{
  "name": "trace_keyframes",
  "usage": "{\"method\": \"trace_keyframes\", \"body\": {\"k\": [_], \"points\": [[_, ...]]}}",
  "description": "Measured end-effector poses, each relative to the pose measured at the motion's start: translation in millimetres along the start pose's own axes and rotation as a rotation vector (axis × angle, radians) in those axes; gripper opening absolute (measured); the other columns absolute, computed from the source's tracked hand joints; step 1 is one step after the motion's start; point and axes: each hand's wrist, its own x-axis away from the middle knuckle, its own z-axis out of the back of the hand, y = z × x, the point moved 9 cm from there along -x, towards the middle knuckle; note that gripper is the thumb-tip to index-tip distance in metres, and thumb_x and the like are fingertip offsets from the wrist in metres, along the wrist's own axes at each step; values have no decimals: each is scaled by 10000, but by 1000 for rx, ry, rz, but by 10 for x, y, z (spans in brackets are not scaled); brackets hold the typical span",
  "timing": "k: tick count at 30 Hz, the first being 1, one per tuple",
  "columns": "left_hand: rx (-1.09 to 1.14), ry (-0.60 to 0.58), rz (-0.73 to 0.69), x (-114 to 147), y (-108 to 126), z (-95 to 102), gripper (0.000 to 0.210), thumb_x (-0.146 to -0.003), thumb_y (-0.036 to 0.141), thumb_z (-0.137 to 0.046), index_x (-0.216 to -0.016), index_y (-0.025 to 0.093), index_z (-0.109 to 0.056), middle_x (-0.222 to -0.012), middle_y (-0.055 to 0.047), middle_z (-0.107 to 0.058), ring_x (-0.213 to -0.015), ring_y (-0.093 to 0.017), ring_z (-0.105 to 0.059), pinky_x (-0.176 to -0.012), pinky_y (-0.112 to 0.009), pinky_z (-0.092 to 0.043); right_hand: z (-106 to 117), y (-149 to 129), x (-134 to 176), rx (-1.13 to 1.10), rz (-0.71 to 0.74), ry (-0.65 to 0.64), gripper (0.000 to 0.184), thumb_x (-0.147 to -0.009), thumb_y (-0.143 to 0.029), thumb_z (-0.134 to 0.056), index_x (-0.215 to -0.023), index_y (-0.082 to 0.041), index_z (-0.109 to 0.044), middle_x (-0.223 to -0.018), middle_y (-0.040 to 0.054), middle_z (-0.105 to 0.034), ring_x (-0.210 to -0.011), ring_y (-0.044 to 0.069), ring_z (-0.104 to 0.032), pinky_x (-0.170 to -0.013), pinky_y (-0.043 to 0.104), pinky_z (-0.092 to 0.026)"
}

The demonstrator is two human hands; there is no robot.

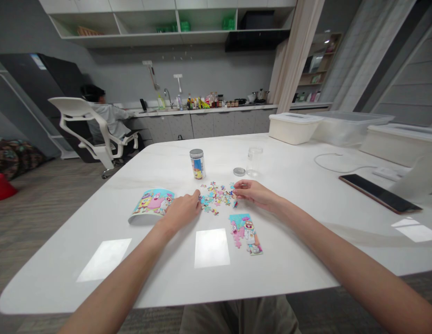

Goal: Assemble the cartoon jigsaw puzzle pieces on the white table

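Loose jigsaw puzzle pieces (217, 195) lie in a scattered pile on the white table (160, 278). At the pile's left edge is my left hand (183, 208), its fingers curled together with the tips by the pieces; what they hold, if anything, is hidden. My right hand (254, 192) pinches a small puzzle piece at the pile's right side. Nearer to me lies a partly joined puzzle (247, 233) with cartoon figures and an uneven left edge. A curved picture sheet (153, 202) with similar figures stands beside my left hand, partly covered by it.
Behind the pile stand a lidded picture jar (197, 164), a clear jar (254, 161) and a silver lid (239, 171). To the right are a phone (379, 192), a cable (327, 166) and storage boxes (294, 127). A person sits in a white chair (87, 120) beyond the table.
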Motion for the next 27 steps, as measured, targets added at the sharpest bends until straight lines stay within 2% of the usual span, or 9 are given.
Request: {"method": "trace_keyframes", "body": {"k": [2, 5, 10, 13, 19, 27], "points": [[-1, 5, -6, 6, 10, 12, 280, -926, 271, -294, -1121, 167, -464, -895, -147, -673, -813, -286, -658, -675, -362, -451, -7, -6, 2, 9, 7, -7, 173, -688, -94, -747, -750, -177, -608, -754, 28, -636, -700, 120, -614, -760, 287, -528], [10, 5, -10, 8, 16, 14, 286, -926, 280, -293, -1121, 167, -469, -893, -152, -673, -813, -295, -657, -674, -371, -452, -12, -40, 4, -6, 39, -21, 174, -673, -75, -735, -747, -181, -619, -797, 43, -634, -774, 144, -623, -795, 303, -527], [21, 3, -7, 5, 19, 10, 298, -926, 277, -298, -1150, 170, -464, -923, -150, -673, -839, -288, -656, -702, -371, -454, -4, -64, 7, 12, 53, -40, 257, -575, -7, -705, -750, -180, -628, -860, 52, -632, -862, 174, -614, -770, 305, -525], [17, 4, -9, 5, 20, 7, 302, -926, 289, -296, -1144, 170, -468, -917, -147, -676, -832, -288, -658, -685, -363, -457, 1, -58, 9, 39, 47, -43, 261, -548, -5, -712, -731, -174, -633, -859, 38, -620, -811, 151, -606, -757, 291, -521], [7, 20, -24, 0, 21, 0, 307, -925, 297, -292, -1131, 163, -477, -892, -148, -676, -809, -297, -658, -668, -367, -456, -6, -35, 14, 28, 29, -39, 209, -591, -41, -737, -719, -167, -631, -837, 26, -602, -737, 132, -617, -810, 319, -515], [35, 54, -36, -31, 9, 27, 306, -924, 283, -313, -1128, 193, -522, -896, -123, -674, -808, -263, -649, -681, -339, -439, -28, -63, 23, 41, 25, -54, 209, -626, -71, -741, -763, -168, -616, -826, 61, -678, -744, 141, -615, -652, 269, -485]]}}
